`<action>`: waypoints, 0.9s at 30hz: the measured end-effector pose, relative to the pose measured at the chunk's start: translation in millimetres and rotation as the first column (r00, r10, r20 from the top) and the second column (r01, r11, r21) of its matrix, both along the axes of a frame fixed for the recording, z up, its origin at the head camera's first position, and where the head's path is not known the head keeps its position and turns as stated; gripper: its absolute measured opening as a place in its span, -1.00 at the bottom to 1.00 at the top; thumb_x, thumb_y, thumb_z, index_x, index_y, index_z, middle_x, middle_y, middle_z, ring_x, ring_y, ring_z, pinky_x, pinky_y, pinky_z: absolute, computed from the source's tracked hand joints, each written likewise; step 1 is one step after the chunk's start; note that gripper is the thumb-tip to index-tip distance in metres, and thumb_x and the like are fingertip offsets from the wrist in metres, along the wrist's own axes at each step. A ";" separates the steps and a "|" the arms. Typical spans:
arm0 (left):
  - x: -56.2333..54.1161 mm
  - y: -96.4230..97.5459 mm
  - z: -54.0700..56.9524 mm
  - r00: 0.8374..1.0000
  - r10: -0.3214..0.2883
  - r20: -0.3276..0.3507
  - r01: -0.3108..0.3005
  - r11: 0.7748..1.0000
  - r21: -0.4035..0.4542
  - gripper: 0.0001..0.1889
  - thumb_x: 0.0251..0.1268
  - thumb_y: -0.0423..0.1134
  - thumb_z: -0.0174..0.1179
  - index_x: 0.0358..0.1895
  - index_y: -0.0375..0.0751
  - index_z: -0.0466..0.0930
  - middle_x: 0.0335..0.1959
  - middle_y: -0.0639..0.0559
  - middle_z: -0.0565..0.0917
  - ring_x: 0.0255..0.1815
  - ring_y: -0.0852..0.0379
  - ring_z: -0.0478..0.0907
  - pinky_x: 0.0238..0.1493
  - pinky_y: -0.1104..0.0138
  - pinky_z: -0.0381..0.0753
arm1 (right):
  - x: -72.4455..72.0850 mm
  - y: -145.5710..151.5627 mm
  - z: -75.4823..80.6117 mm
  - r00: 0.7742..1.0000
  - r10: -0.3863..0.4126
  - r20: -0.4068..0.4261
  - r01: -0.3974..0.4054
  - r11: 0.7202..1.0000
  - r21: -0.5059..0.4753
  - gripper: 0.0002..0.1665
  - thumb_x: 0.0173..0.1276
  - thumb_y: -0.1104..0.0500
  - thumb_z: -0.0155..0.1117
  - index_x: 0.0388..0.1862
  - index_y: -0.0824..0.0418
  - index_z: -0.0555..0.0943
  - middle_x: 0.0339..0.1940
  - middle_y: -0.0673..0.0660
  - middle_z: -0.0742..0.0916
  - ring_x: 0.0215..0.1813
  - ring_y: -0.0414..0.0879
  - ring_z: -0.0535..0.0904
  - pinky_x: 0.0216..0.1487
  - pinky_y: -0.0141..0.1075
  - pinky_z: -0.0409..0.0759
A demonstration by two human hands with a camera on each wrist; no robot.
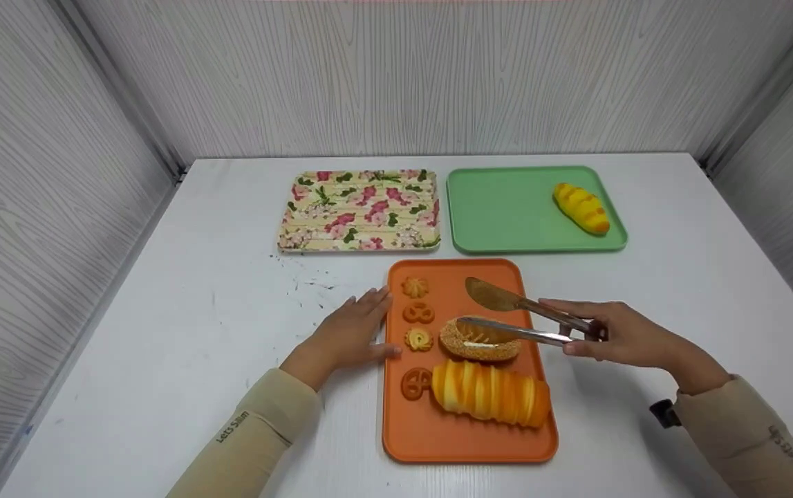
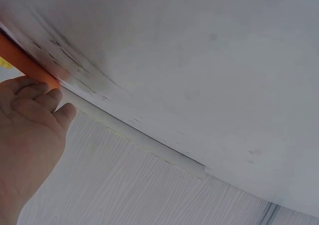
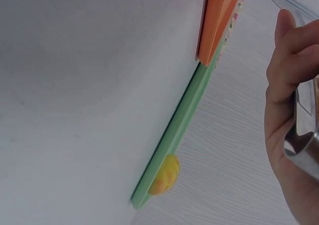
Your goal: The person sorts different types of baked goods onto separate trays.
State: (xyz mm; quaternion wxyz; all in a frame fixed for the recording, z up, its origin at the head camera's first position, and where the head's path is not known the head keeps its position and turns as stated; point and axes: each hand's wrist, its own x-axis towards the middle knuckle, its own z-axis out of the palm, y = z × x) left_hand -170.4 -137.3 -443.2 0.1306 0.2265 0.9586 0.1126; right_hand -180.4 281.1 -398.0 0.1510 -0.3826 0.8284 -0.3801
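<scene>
My right hand [image 1: 621, 335] grips a pair of metal tongs [image 1: 548, 337], its two arms spread over the orange tray [image 1: 465, 446]. One tong tip overlaps an oval, sesame-crusted bread [image 1: 486, 351] in the head view; the other is above the bread's far side. In the right wrist view the fingers [image 3: 294, 65] curl round the tongs' handle. Straight-fingered, my left hand [image 1: 355, 330] rests at the tray's left edge, thumb over the rim. A ridged golden loaf [image 1: 489, 394] lies nearer me on the tray, and several small cookies [image 1: 418, 312] line its left side.
Behind the orange tray stand a flower-patterned tray [image 1: 361, 211] at left and a green tray [image 1: 500, 211] at right. A yellow striped bread [image 1: 581, 207] lies on the green one. Pale wood-grain panels [image 1: 396, 76] enclose the white table [image 1: 196, 297] at the back and sides.
</scene>
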 end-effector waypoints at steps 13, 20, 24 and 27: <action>-0.1 -0.4 0.1 1.000 -0.001 -0.002 0.001 1.000 0.003 -0.01 0.22 0.34 0.04 0.52 -0.21 -0.09 0.54 0.00 -0.11 0.52 0.03 -0.19 0.45 0.16 -0.15 | 2.9 1.5 -4.6 0.998 0.008 0.055 -0.009 1.000 0.023 -0.27 0.26 0.11 0.37 0.41 0.06 0.38 -0.21 -0.01 0.69 -0.63 -0.27 0.35 -0.66 -0.39 0.40; -0.7 -0.1 -0.7 1.000 -0.002 -0.001 0.002 1.000 0.000 -0.01 0.22 0.35 0.03 0.52 -0.21 -0.10 0.54 0.00 -0.13 0.52 0.03 -0.19 0.45 0.15 -0.15 | 4.4 1.5 -7.2 0.998 -0.007 0.064 0.005 0.999 0.039 -0.27 0.26 0.08 0.36 0.40 0.05 0.38 -0.21 0.01 0.69 -0.61 -0.26 0.36 -0.63 -0.39 0.41; -0.5 0.0 -0.8 1.000 0.005 0.002 -0.005 1.000 -0.005 -0.01 0.21 0.36 0.03 0.53 -0.19 -0.10 0.54 0.02 -0.13 0.52 0.05 -0.20 0.45 0.17 -0.15 | 4.6 1.4 -9.6 0.999 -0.021 0.040 0.020 0.999 0.044 -0.30 0.27 0.08 0.36 0.39 0.03 0.40 -0.32 -0.02 0.68 -0.61 -0.27 0.33 -0.63 -0.40 0.38; -0.3 0.2 -0.5 1.000 0.007 0.001 -0.007 1.000 -0.003 -0.01 0.21 0.36 0.03 0.52 -0.19 -0.09 0.54 0.02 -0.12 0.52 0.05 -0.19 0.45 0.17 -0.15 | 4.0 1.3 -11.2 1.000 -0.016 0.009 0.016 0.999 0.042 -0.33 0.28 0.12 0.34 0.38 0.03 0.42 -0.40 -0.05 0.64 -0.61 -0.29 0.29 -0.64 -0.40 0.35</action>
